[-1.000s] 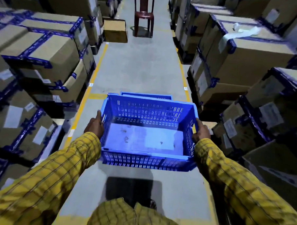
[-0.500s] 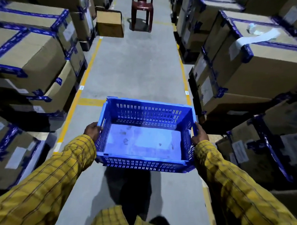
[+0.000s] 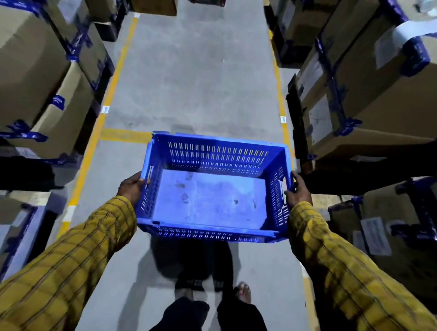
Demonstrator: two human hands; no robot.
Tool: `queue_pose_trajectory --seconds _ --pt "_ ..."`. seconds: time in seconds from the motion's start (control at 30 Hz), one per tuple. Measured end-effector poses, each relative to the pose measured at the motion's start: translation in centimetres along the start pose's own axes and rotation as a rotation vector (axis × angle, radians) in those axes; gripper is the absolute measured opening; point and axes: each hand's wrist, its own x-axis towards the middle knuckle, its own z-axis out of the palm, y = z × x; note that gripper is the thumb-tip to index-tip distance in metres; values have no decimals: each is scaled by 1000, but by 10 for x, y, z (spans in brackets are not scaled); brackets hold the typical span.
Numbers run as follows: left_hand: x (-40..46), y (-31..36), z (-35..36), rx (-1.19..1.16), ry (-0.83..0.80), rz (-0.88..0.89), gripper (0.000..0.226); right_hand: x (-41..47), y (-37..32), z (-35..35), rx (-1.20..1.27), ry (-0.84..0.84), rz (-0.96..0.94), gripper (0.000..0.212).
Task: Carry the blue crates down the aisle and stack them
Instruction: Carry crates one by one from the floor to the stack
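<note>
**Crate Carry: Position in Aisle**

At the left we recorded stacked cardboard boxes [image 3: 34,64] bound with blue tape, bordering a yellow floor line [image 3: 108,95]. Our left sleeve [image 3: 65,266], yellow plaid, extended toward the centre. Our left hand [image 3: 131,186] gripped the left rim of the blue crate [image 3: 211,200]; the thumb lay over the rim edge, and the remaining fingers curled under the rim, so we could not tell how they lay.

The crate was held level above the grey floor [image 3: 198,77], midway between the two yellow lines, in front of our body. Its slotted walls stood upright and its interior held nothing but a scuffed base. Below the crate, our dark trousers [image 3: 240,321] and a foot [image 3: 243,291] were visible.

Our right hand [image 3: 297,191] gripped the right rim, with its fingers [image 3: 294,180] wrapped over the edge. The right sleeve [image 3: 352,278] followed. At the far right, further taped cardboard boxes [image 3: 380,97] stood in stacks beside the second yellow line [image 3: 278,80].
</note>
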Motion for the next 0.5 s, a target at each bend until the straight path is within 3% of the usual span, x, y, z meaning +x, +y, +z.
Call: queue_pose_trajectory --seconds 0.5 --pt "4 -12 6 -74 19 72 29 12 -11 -2 155 39 46 63"
